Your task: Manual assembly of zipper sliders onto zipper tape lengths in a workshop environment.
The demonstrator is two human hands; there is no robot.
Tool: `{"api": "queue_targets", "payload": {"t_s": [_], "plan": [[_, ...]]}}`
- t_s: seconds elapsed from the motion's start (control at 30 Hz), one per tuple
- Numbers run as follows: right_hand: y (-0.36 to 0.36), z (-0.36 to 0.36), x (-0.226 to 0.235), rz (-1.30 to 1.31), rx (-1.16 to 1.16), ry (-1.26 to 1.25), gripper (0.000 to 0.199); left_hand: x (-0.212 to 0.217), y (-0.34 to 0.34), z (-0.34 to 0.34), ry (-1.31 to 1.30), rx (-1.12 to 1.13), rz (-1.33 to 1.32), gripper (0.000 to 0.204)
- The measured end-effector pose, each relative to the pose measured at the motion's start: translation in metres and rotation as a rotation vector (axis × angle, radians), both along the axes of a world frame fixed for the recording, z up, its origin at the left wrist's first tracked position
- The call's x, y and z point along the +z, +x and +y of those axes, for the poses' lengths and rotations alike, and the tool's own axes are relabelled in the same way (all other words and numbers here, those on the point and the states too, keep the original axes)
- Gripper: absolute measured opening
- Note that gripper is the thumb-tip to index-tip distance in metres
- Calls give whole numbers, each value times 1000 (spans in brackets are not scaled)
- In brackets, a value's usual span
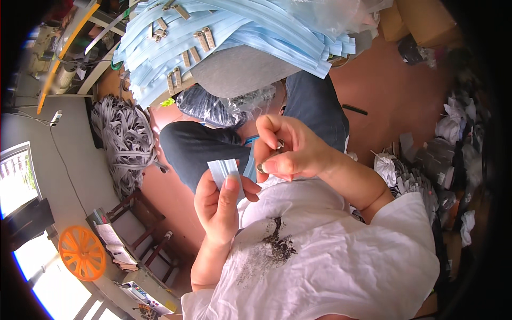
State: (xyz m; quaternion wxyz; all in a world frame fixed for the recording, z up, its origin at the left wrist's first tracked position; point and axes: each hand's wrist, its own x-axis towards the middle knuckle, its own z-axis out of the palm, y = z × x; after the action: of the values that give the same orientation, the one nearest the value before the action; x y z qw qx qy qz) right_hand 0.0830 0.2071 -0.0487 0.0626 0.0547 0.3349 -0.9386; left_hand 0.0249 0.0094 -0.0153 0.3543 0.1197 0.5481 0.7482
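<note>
The left hand (218,205) pinches a pale blue strip (226,172) near the chest. The right hand's fingers (274,125) close on a small metal piece (269,158) beside it. Many finished-looking strips (224,32) lie far off; this one isn't joined yet.

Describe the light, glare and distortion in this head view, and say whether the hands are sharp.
Head view: daylight blows out the window at lower left; fisheye bends the edges and the rim falls to black. The left hand pinching a pale blue strip and the right hand are sharp and evenly lit. The pile of blue strips at top is slightly softer.
</note>
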Motion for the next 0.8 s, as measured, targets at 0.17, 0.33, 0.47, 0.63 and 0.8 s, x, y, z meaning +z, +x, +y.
{"api": "queue_targets", "payload": {"t_s": [0.17, 0.33, 0.47, 0.63, 0.8], "plan": [[1, -1, 11, -34, 80, 101, 17, -4, 5, 6, -8, 52, 9, 24], [2, 0, -2, -54, -31, 98, 16, -12, 1, 2, -30, 47, 72, 24], [3, 1, -3, -67, -66, 90, 15, -15, 3, 2, -84, 43, 133, 21], [4, 0, -5, -49, -63, 64, 13, -29, -1, -2, 90, 121, 180, 21], [7, 2, -9, -28, -36, 10, 10, -16, -11, -2, 260, 168, -16, 21]]}}
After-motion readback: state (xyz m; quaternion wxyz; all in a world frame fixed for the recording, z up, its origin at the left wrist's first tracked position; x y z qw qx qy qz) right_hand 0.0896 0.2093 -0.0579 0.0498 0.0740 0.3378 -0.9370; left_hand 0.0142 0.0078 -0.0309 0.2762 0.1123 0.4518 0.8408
